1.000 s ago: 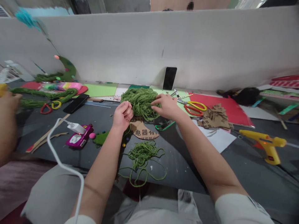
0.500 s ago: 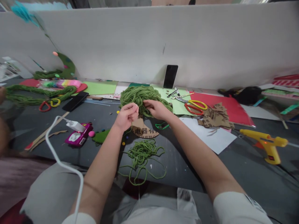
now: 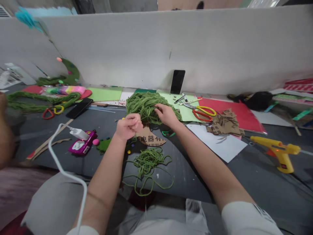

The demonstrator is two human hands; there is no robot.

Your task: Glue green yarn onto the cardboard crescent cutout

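My left hand is closed in a loose fist above the table, its fingertips pressed together; whatever they hold is hidden. My right hand reaches into a big heap of green yarn, thumb and fingers pinched on its strands. Below the hands lies a cardboard cutout with printed characters, partly under the heap. Closer to me, a smaller loose tangle of green yarn spreads out on the table. Left of it, a green piece with small pompoms is partly covered by my left forearm.
Scissors and torn cardboard lie to the right, with a yellow glue gun beyond. A purple power socket and its white cable are at left. An upright phone leans on the partition. Another person's arm shows at far left.
My left hand has moved a little left and toward me, away from the heap. My right hand has shifted slightly right and remains at the yarn.
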